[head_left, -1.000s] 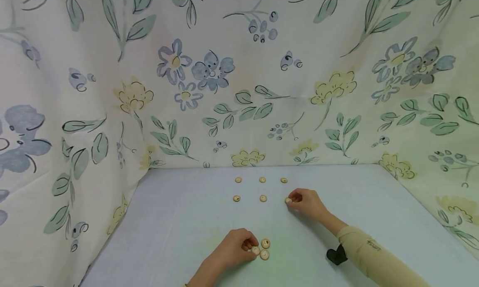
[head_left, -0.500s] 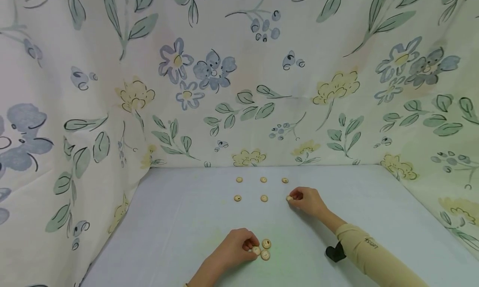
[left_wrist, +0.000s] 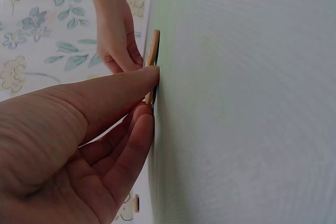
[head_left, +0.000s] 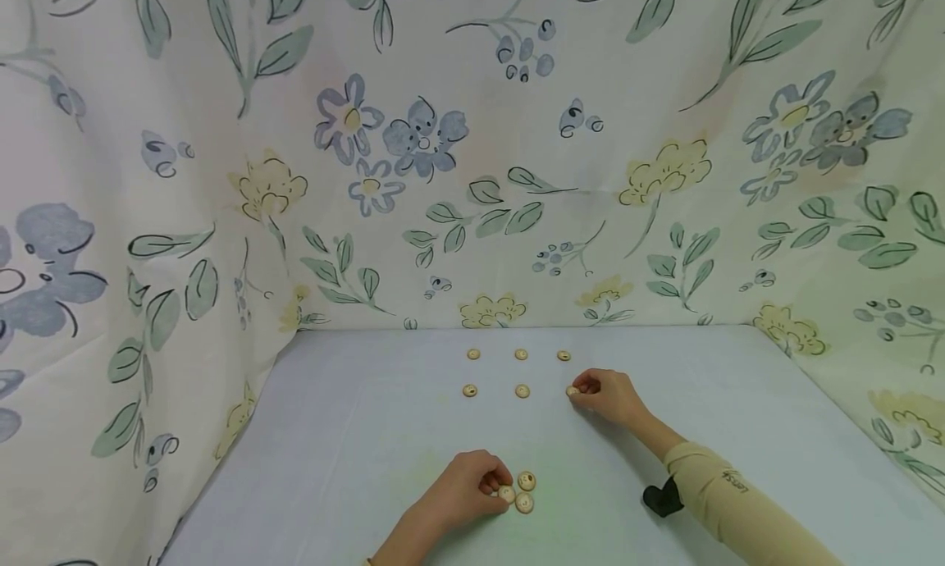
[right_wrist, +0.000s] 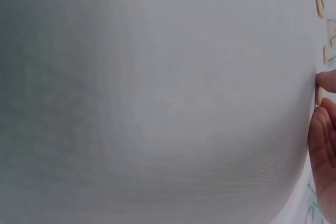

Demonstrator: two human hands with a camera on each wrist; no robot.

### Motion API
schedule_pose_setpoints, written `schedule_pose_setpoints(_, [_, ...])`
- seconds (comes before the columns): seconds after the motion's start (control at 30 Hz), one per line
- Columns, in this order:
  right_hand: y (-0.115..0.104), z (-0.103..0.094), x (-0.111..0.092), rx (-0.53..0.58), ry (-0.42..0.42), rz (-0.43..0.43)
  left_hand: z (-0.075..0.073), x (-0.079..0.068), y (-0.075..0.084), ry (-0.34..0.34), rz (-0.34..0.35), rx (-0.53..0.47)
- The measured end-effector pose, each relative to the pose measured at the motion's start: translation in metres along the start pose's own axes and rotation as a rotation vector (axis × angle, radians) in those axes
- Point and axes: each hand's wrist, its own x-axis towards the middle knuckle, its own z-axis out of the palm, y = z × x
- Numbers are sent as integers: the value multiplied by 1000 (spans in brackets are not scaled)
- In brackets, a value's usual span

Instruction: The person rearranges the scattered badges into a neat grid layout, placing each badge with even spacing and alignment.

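In the head view my left hand [head_left: 471, 486] pinches a small round wooden disc [head_left: 506, 494] between thumb and fingers, low at the tabletop. Close beside it lie two more discs, the upper one [head_left: 527, 481] with a dark spot and the lower one [head_left: 524, 503] with fine marks. Farther off, my right hand [head_left: 607, 395] pinches another disc [head_left: 572, 392] at the right end of a row. That row also has a disc with a dark spot [head_left: 469, 390] and a plainer disc [head_left: 522, 391]. In the left wrist view, thumb and fingers grip the disc's edges [left_wrist: 149, 98].
Behind, a row of three discs lies on the white tabletop [head_left: 354, 435], with its middle disc [head_left: 521, 354] roughly in line with the nearer row. A black heart-shaped item [head_left: 662, 498] shows beside the right sleeve. Floral cloth [head_left: 472, 156] hangs at the back and sides.
The right hand's disc has shifted very slightly away from me, closer in line with its row. The left hand stays put, and the head view has drifted a little.
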Motion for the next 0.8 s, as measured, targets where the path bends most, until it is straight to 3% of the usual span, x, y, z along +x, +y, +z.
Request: schedule_pose_setpoints(0.8, [5, 2, -2, 13, 2, 17, 0, 0, 1, 0, -5, 3])
